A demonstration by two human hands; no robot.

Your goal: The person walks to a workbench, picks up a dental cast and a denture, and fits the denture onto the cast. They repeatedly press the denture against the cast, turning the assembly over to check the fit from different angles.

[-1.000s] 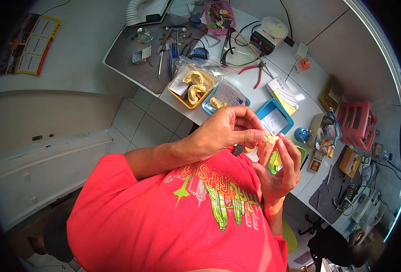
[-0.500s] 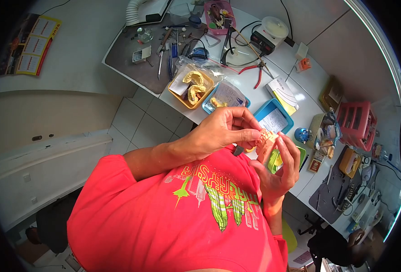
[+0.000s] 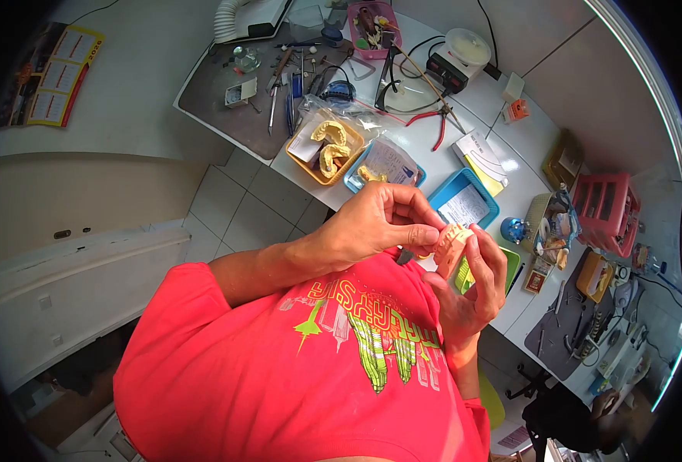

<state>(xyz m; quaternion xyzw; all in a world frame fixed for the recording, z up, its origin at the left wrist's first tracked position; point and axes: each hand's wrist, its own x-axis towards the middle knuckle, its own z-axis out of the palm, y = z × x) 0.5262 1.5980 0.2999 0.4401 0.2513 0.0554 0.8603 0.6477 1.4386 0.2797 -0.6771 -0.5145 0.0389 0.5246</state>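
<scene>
Between my hands is a dental cast (image 3: 452,248), with an orange-pink base and paler teeth along its top. My left hand (image 3: 378,222) is closed, its thumb and fingertips pinched at the cast's left side. From the right, my right hand (image 3: 475,289) grips the cast between thumb and fingers. The fingers partly cover it, and any small piece in the left pinch cannot be made out. Behind them stands a blue tray (image 3: 489,213) with a paper slip. A green tray (image 3: 512,271) sits beyond my right hand, partly hidden by it.
A yellow basket (image 3: 308,174) holds cream dental casts (image 3: 331,159). Beside it is another blue tray with a bagged paper (image 3: 393,163). Red-handled pliers (image 3: 439,127), a blue ball-shaped item (image 3: 515,229) and a pink drawer rack (image 3: 606,212) stand farther back. Another person (image 3: 568,420) is at lower right.
The cast has turned slightly between my fingers, and both hands have shifted only a little. A dark figure at the lower left has moved mostly out of view.
</scene>
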